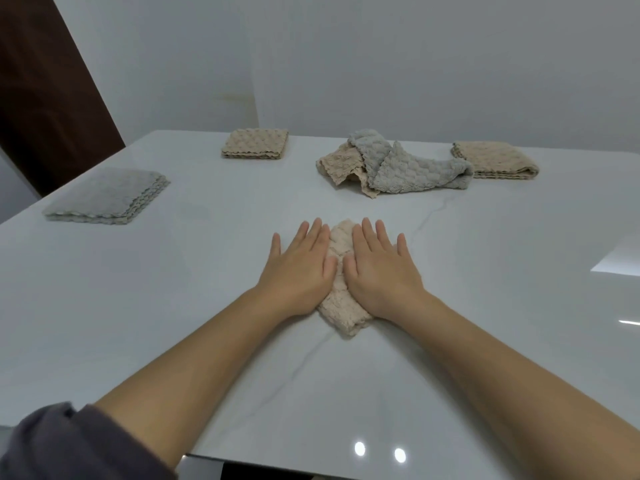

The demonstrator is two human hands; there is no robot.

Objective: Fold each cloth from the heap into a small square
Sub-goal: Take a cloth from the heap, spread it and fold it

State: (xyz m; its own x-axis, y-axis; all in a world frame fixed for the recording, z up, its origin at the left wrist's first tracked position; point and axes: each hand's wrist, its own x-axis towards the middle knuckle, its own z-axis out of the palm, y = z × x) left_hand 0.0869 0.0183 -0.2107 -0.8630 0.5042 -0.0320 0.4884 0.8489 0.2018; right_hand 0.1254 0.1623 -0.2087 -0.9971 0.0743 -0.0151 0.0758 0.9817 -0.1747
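My fingers lie straight and close together, gripping nothing: left hand and right hand press flat, side by side, on a folded beige cloth that shows between them and pokes out toward me. It sits mid-table, and beyond it lies the heap, grey draped over beige. A grey stack sits far left, a beige stack at the back, and a second beige stack just beside the heap's right end.
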